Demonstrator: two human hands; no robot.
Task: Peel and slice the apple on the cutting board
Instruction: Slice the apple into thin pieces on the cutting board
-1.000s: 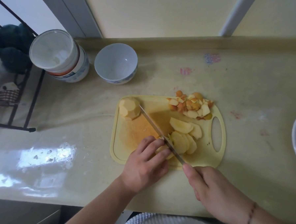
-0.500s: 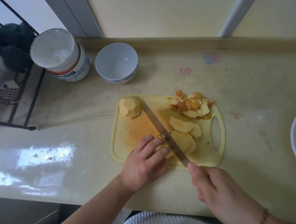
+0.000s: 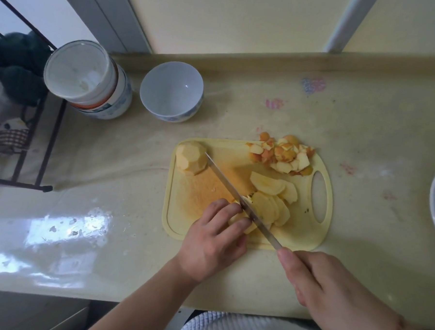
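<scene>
While left hand (image 3: 211, 242) pins apple piece (image 3: 238, 222), knife (image 3: 242, 202) alongside fingers

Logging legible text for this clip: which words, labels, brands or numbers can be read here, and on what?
None can be read.
Stacked bowls: blue and orange decoration on the sides, too blurred to tell if it holds any text.
White bowl: blue pattern near the base, no letters legible.
Countertop: pink and blue smudged marks, not writing.
Cutting board, knife: no marking visible.
</scene>
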